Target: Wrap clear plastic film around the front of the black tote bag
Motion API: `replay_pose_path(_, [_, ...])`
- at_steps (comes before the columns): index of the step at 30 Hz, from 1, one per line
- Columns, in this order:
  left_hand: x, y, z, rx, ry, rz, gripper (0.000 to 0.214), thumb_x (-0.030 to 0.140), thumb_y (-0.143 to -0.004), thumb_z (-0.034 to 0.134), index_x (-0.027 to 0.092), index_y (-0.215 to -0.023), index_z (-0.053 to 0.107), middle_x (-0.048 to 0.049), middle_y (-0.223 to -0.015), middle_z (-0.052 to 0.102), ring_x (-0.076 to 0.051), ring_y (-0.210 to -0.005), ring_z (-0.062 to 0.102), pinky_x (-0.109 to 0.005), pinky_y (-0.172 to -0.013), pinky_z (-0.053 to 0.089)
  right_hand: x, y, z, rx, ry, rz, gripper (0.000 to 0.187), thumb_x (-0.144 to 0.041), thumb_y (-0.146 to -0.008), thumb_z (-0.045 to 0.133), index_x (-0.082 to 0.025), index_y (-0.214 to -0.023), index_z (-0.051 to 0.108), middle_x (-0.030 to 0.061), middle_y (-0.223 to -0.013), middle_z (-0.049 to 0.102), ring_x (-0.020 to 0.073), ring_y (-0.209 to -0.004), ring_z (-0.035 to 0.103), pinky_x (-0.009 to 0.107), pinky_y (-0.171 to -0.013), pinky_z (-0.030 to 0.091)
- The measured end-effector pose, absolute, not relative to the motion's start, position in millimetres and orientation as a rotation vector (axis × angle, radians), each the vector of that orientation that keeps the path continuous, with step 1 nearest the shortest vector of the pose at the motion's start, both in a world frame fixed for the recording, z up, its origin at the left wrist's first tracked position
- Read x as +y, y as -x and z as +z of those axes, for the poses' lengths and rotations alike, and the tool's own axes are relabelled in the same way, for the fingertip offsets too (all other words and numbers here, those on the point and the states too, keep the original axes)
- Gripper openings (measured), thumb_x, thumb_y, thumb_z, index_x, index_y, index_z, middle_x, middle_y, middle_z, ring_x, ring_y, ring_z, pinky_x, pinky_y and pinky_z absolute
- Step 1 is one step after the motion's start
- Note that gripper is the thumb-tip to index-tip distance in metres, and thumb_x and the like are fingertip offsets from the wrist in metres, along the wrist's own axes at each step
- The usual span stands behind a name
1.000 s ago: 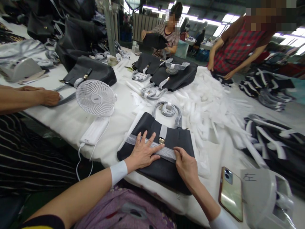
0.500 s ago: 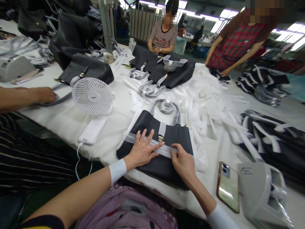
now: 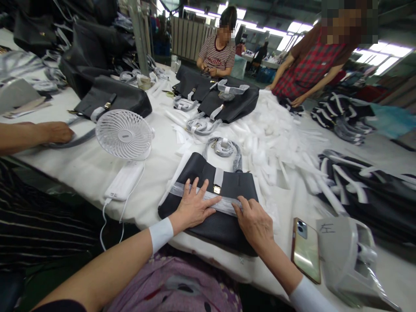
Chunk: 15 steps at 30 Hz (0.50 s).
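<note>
A black handbag (image 3: pixel 208 232) lies flat on the white-covered table before me, its gold clasp (image 3: pixel 216 189) and pale wrapped tab (image 3: pixel 219 175) facing up. Across its front runs a band of clear plastic wrap (image 3: pixel 224 204). My left hand (image 3: pixel 195 204) presses flat on the bag and wrap, fingers spread, just left of the clasp. At the right part of the band, my right hand (image 3: pixel 255 223) has its fingers bent over the wrap, thumb below them. Beyond the bag lies its wrapped handle (image 3: pixel 238 158) with a coiled strap (image 3: pixel 224 147) inside the loop.
Left stand a white fan (image 3: pixel 125 134) and power strip (image 3: pixel 121 182); a co-worker's hand (image 3: pixel 58 132) holds a strap there. Right are a phone (image 3: pixel 305 251) and tape dispenser (image 3: pixel 341 255). White wrapping scraps (image 3: pixel 269 134) and black handbags (image 3: pixel 230 99) lie farther back. Two people stand opposite.
My right hand has shifted slightly right along the wrap, its fingers now more laid over it. My left hand keeps its place on the bag. The view has turned a little.
</note>
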<state>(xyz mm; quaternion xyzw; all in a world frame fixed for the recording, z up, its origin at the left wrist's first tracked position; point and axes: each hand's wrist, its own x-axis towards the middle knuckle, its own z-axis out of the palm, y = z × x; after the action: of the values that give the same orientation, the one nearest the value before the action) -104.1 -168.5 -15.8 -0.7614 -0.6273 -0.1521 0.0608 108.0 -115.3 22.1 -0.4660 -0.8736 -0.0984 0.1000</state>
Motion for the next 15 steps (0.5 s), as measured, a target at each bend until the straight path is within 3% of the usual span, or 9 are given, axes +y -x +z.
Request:
replay_pose_path(2, [-168.9,103.7,-15.2,-1.902,2.308,-0.464,0.049,0.062,-0.089,0.046,0.055,-0.137,0.039,-0.0019,-0.156,0.025,-0.043,-0.139,0.023,-0.068,-0.108,0.017,-118.5,-115.4,23.3,-2.677,1.031,-0.299,0.032,-0.034,-0.099,0.044,-0.017,-0.121,0.059,0.0143,-0.115,0.066,0.0262,-0.108,0.060,0.040,-0.092,0.043])
replay_pose_path(4, [-169.5,103.5,-14.2,-1.904,2.311,-0.459,0.049,0.061,-0.089,0.046,0.054,-0.137,0.039,-0.0018,-0.156,0.025,-0.043,-0.139,0.023,-0.068,-0.108,0.017,-121.9,-121.9,18.0,-2.768,0.792,-0.216,0.035,-0.030,-0.099,0.044,-0.017,-0.130,0.054,0.0136,-0.131,0.059,0.0275,-0.125,0.050,0.051,-0.109,0.029])
replay_pose_path(6, [-170.0,103.6,-13.3,-1.901,2.317,-0.452,0.048,0.060,-0.089,0.047,0.053,-0.137,0.041,-0.0021,-0.157,0.025,-0.043,-0.139,0.023,-0.068,-0.108,0.017,-125.2,-127.4,8.1,-2.814,0.763,-0.133,0.038,-0.029,-0.099,0.042,-0.017,-0.134,0.051,0.0131,-0.136,0.054,0.0279,-0.129,0.047,0.057,-0.112,0.022])
replay_pose_path(12, [-169.1,105.4,-7.0,-1.851,2.338,-0.423,0.046,0.058,-0.091,0.046,0.050,-0.136,0.044,-0.0028,-0.156,0.027,-0.041,-0.141,0.022,-0.070,-0.108,0.016,-129.4,-134.3,-8.6,-2.794,0.843,-0.015,0.039,-0.027,-0.099,0.040,-0.018,-0.136,0.048,0.0112,-0.140,0.051,0.0264,-0.131,0.045,0.062,-0.113,0.015])
replay_pose_path(15, [-173.1,97.2,1.9,-1.749,2.358,-0.371,0.048,0.056,-0.093,0.043,0.040,-0.138,0.046,-0.0056,-0.156,0.029,-0.037,-0.143,0.020,-0.069,-0.111,0.011,-128.6,-134.7,-8.8,-2.755,0.838,-0.003,0.038,-0.028,-0.099,0.041,-0.019,-0.135,0.050,0.0112,-0.139,0.052,0.0259,-0.131,0.045,0.062,-0.113,0.014])
